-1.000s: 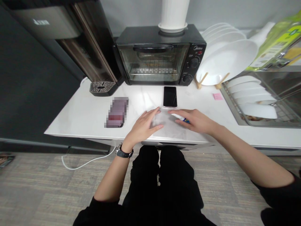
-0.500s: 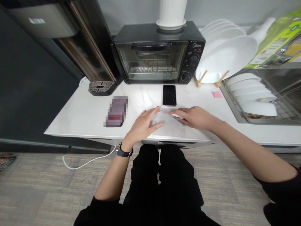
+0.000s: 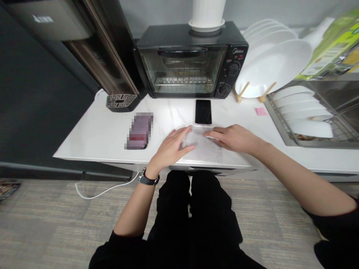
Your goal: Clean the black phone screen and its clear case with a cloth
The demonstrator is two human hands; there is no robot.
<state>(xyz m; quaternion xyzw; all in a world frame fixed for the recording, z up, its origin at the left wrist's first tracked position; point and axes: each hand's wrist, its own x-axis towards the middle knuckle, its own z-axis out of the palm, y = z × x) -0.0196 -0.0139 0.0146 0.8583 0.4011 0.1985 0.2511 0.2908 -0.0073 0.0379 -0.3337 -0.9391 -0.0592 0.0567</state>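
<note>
My left hand [image 3: 171, 147] lies flat with fingers apart on a thin translucent sheet [image 3: 201, 148] near the front edge of the white counter [image 3: 98, 138]. A watch [image 3: 146, 179] is on that wrist. My right hand [image 3: 234, 138] rests on the sheet's right side. Its fingers are curled low over a small white object [image 3: 211, 137], of which only a sliver shows. A black phone [image 3: 203, 111] lies face up just beyond both hands.
A black toaster oven [image 3: 190, 67] stands at the back, a dispenser's drip tray [image 3: 121, 101] to its left. White plates [image 3: 270, 71] lean on a wooden stand; a dish rack [image 3: 305, 119] holds more. A purple blurred item [image 3: 139, 131] and a pink note [image 3: 260, 111] lie on the counter.
My right hand has lowered and slid slightly left over the small white object, hiding its blue end. My left hand has stayed on the sheet.
</note>
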